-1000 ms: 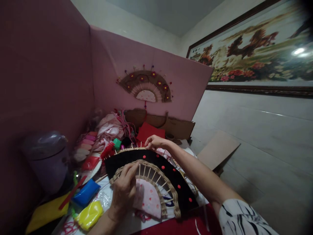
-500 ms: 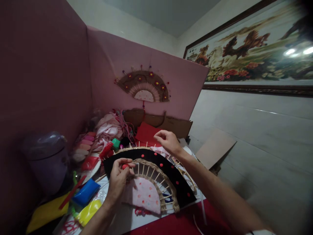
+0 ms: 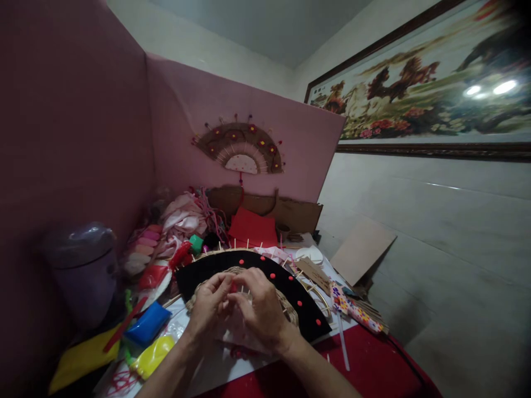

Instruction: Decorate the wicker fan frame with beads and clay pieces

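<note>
Both hands meet over the middle of a hand-made fan with a black band [image 3: 199, 271], woven edging and thin sticks. Red dots [image 3: 272, 276] sit in a curve along the black band. My left hand [image 3: 206, 304] pinches a small lump of red modelling clay [image 3: 233, 287], mostly hidden by the fingers. Against that same lump, the fingertips of my right hand [image 3: 263, 312] are closed. The hands cover much of the fan's inner ribs and its pale spotted centre [image 3: 238, 329].
A blue packet [image 3: 148, 324] and a yellow packet [image 3: 153, 356] lie to the left, near a lidded container [image 3: 85, 276]. Red sheets [image 3: 253, 226] lie behind the fan. A finished fan [image 3: 238, 143] hangs on the pink board. A flower-patterned glue gun [image 3: 357, 312] rests at right.
My right hand has come down and left from above the fan's far edge to join my left hand at the red clay. The view has shifted slightly, showing the glue gun.
</note>
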Tool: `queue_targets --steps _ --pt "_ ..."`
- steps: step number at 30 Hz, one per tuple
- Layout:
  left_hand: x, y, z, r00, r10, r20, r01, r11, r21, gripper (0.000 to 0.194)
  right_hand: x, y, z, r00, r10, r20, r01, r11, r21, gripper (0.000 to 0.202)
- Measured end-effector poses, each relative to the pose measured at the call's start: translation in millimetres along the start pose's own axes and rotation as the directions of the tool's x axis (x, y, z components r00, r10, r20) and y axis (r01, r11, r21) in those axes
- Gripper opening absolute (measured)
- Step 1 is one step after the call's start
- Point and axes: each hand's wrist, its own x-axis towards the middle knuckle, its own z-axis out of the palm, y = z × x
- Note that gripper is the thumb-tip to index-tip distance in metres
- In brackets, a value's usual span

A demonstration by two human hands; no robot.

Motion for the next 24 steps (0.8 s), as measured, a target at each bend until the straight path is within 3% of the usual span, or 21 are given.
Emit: queue_targets --steps 6,16,24 --pt "3.3 -6.0 -5.2 0.998 0.059 0.002 -0.059 0.989 0.133 0.034 -5.9 12.8 13.3 0.998 0.001 -0.055 0.002 0.999 0.051 0.009" --pt "5.0 -7.7 -7.4 0.996 0.009 0.089 -0.024 0.986 0.164 0.031 -13.1 27.3 11.2 0.998 -0.026 -0.066 0.032 0.995 0.090 0.010" --pt "9.2 -9.4 -9.7 0.995 0.102 -0.011 -0.093 0.942 0.321 0.023 -14.1 30.3 9.6 0.997 -0.072 -0.015 0.073 0.995 0.072 0.007"
